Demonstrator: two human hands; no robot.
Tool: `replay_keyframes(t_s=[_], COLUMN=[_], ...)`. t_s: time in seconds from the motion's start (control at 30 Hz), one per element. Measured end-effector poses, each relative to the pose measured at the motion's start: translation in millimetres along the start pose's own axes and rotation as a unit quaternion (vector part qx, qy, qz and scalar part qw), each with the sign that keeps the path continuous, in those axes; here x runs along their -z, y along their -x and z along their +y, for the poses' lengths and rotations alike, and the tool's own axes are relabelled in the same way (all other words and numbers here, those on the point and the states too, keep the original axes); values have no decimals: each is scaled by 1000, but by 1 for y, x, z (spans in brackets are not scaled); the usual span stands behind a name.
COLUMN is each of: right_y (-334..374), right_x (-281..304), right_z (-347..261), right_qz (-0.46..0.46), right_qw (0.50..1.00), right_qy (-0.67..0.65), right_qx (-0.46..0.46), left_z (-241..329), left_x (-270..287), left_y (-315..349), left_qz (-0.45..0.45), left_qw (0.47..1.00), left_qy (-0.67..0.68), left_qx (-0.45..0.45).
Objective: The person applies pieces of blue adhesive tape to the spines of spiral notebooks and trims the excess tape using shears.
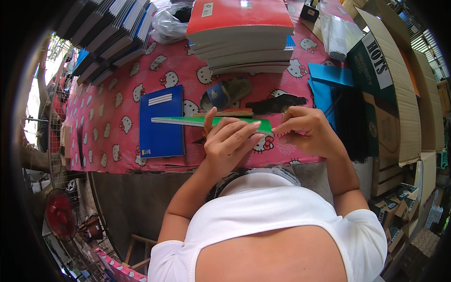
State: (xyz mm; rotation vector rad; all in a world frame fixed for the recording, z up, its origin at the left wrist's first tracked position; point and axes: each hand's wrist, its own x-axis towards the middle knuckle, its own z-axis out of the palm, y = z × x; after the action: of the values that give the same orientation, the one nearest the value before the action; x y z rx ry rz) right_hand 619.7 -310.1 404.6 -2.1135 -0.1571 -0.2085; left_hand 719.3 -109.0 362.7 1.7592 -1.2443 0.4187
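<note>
A green notebook [256, 123] is tilted nearly edge-on above the table, its thin page edge running out to the left. My left hand [228, 141] is closed around it, with the fingers lying over its cover. At the notebook's right end, my right hand [305, 129] makes a pinch with thumb and forefinger; what sits between those fingertips is too small to tell. Left of my hands, a blue spiral notebook [162, 131] with a white label box lies flat. Just beyond my hands are a worn blue-and-brown slipper [218, 96] and a dark flat piece [277, 103].
A tall stack of red-covered spiral notebooks [242, 21] stands at the back. Far left are more stacked notebooks [110, 33] and a clear plastic bag [171, 23]. Blue covers [329, 77], dark bristly strands [350, 122] and an open carton [390, 84] line the right side of the pink table [108, 141].
</note>
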Motion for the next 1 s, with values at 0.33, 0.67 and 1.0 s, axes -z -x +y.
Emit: replay_keyframes(t_s=[0.33, 0.67, 1.0], right_y=[-8, -8, -17], right_x=[-14, -16, -23], right_z=[7, 8, -13], right_qz=[157, 96, 127], right_qw=[984, 981, 961], right_qy=[79, 167, 247], right_qx=[2, 8, 12], left_z=[-18, -15, -12], left_x=[-5, -5, -5], left_y=[-20, -16, -13], left_qz=[-10, 0, 0], left_qw=[990, 991, 991], left_qy=[-120, -110, -106], left_qx=[75, 80, 80])
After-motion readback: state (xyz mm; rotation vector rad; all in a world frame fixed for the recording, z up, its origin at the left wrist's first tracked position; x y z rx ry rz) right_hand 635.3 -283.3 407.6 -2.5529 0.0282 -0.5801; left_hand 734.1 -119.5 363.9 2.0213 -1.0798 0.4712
